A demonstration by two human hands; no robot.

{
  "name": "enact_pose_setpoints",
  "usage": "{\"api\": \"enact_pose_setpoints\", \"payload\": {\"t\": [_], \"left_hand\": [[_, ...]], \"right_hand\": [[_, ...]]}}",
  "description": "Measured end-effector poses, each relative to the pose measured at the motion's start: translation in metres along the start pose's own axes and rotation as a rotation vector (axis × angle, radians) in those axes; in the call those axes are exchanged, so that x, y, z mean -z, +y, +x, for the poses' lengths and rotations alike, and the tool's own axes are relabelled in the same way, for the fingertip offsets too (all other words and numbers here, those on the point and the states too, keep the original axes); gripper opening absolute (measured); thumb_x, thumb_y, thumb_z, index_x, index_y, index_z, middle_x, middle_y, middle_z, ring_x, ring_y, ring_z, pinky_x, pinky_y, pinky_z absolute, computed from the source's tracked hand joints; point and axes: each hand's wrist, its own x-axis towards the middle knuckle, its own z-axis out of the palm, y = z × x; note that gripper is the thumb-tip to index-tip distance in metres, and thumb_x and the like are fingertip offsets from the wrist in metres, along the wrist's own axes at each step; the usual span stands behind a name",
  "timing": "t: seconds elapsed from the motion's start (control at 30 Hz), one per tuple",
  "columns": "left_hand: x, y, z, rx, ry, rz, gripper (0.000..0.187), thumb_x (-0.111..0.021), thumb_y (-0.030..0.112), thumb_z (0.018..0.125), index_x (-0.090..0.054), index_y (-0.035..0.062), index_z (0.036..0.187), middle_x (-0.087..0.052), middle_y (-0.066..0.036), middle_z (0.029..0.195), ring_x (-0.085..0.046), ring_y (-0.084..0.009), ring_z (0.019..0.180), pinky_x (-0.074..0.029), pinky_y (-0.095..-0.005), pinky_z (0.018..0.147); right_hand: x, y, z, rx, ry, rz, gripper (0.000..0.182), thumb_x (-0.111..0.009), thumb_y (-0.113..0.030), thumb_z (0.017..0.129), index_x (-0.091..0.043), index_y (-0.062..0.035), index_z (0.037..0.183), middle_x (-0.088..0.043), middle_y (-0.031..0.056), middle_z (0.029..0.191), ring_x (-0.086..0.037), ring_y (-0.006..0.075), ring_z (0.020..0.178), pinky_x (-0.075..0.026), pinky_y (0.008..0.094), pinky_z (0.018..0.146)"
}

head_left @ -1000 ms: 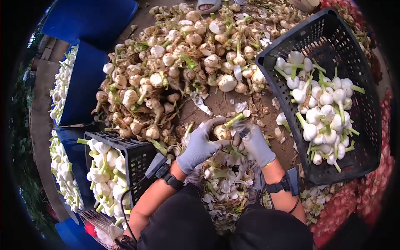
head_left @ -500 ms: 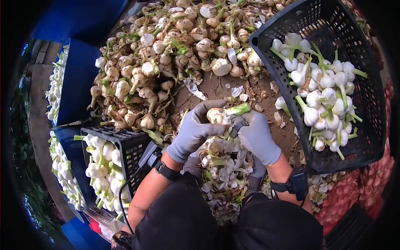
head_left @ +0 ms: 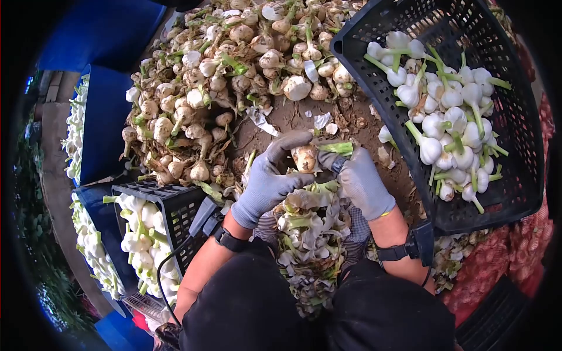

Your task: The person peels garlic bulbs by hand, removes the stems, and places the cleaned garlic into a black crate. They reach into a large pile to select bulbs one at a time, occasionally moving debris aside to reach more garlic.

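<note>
A garlic bulb [head_left: 304, 158] with brown, soiled skin is held between the fingers and thumb of my gloved left hand [head_left: 270, 178]. Its cut green stem [head_left: 337, 148] points right, toward my right hand [head_left: 364, 182]. That hand, also gloved, is closed around a small dark tool [head_left: 332, 162], whose tip is hidden near the stem. Below both hands lies a heap of peeled skins [head_left: 310, 234], between my feet.
Unpeeled garlic [head_left: 170, 105] is piled at the front left. A black crate [head_left: 430, 219] of white garlic stands at the right, another crate [head_left: 167, 196] at the left. Blue containers [head_left: 105, 117] line the far left. Red net bags [head_left: 483, 272] lie lower right.
The view has shifted slightly, so the pile and right crate appear farther left. The bulb has turned in my left fingers, and my right hand sits closer around the stem's end.
</note>
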Motion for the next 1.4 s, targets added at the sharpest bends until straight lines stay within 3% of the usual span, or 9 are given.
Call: {"api": "enact_pose_setpoints", "payload": {"t": [0.2,0.3,0.4,0.47,0.73,0.93,1.0,1.2,1.4], "left_hand": [[-0.005,-0.011,-0.001,0.271,-0.007,-0.624,0.064,-0.076,0.026,0.085,-0.048,0.0050,0.139,-0.064,-0.008,0.119,-0.067,-0.0181,0.095,-0.054,-0.0266,0.075],[-0.005,-0.011,0.001,0.480,-0.123,-0.635,0.080,-0.038,0.074,0.091,-0.049,0.0089,0.135,-0.067,-0.007,0.097,-0.065,-0.0163,0.061,-0.040,-0.0199,0.043],[-0.013,0.002,0.000,0.398,-0.048,-0.538,0.081,-0.040,0.076,0.089,-0.050,0.0082,0.132,-0.067,-0.007,0.093,-0.065,-0.0153,0.062,-0.041,-0.0189,0.046],[-0.007,-0.011,-0.004,0.324,-0.185,-0.495,0.069,-0.051,0.065,0.092,-0.048,0.0075,0.131,-0.066,-0.007,0.095,-0.065,-0.0136,0.065,-0.044,-0.0185,0.049],[-0.007,-0.005,0.009,0.410,0.116,-0.103,0.052,-0.054,0.036,0.100,-0.049,0.0003,0.136,-0.058,-0.008,0.119,-0.055,-0.0153,0.111,-0.045,-0.0280,0.096],[-0.024,-0.007,0.013,-0.216,-0.154,0.606,0.035,-0.057,0.026,0.099,-0.060,-0.0004,0.122,-0.062,-0.006,0.116,-0.061,-0.0117,0.096,-0.049,-0.0252,0.086],[-0.027,-0.009,0.018,0.490,-0.132,-0.162,0.027,-0.061,0.022,0.097,-0.063,-0.0006,0.112,-0.061,-0.009,0.117,-0.063,-0.0156,0.097,-0.050,-0.0272,0.088],[-0.035,-0.007,0.011,0.431,-0.119,-0.852,0.017,-0.057,0.020,0.099,-0.059,0.0039,0.105,-0.058,-0.015,0.125,-0.059,-0.0288,0.118,-0.049,-0.0376,0.102],[-0.026,-0.016,0.035,0.398,0.123,-1.134,0.027,-0.048,0.028,0.102,-0.054,0.0059,0.117,-0.062,-0.014,0.118,-0.062,-0.0306,0.111,-0.050,-0.0515,0.099]], "right_hand": [[0.006,-0.001,-0.005,-0.053,0.085,-0.382,0.026,-0.066,-0.006,0.083,-0.065,0.0050,0.107,-0.070,0.0165,0.101,-0.067,0.0225,0.092,-0.051,0.0303,0.082],[0.006,-0.005,-0.013,0.335,0.156,-1.319,0.028,-0.066,-0.008,0.083,-0.064,0.0063,0.106,-0.069,0.0200,0.105,-0.068,0.0280,0.093,-0.051,0.0332,0.081],[0.011,0.018,-0.008,0.436,0.174,-1.138,0.027,-0.067,-0.009,0.083,-0.062,0.0064,0.105,-0.068,0.0197,0.108,-0.067,0.0267,0.094,-0.051,0.0352,0.081],[0.005,0.029,-0.005,0.226,0.028,-0.047,0.024,-0.068,-0.010,0.082,-0.064,0.0057,0.101,-0.070,0.0191,0.099,-0.068,0.0229,0.087,-0.052,0.0362,0.077],[0.010,0.015,-0.022,-0.216,-0.038,-0.081,0.021,-0.063,-0.003,0.084,-0.067,0.0026,0.104,-0.070,0.0099,0.088,-0.061,0.0094,0.078,-0.050,0.0290,0.070],[0.021,0.041,-0.031,0.141,-0.016,-0.299,0.034,-0.059,0.003,0.078,-0.067,-0.0028,0.110,-0.070,0.0128,0.087,-0.068,0.0224,0.082,-0.052,0.0350,0.074],[0.031,0.023,-0.035,0.031,0.069,-0.787,0.037,-0.058,0.000,0.075,-0.068,-0.0071,0.109,-0.069,0.0183,0.091,-0.068,0.0358,0.085,-0.053,0.0428,0.077],[0.063,0.042,-0.040,0.019,0.290,-1.178,0.014,-0.057,-0.009,0.079,-0.066,-0.0060,0.090,-0.067,0.0200,0.086,-0.067,0.0393,0.085,-0.052,0.0480,0.076],[0.054,0.043,-0.090,-0.024,-0.302,-1.232,0.047,-0.068,-0.023,0.076,-0.060,-0.0115,0.121,-0.067,0.0168,0.091,-0.067,0.0343,0.086,-0.053,0.0454,0.073]]}}
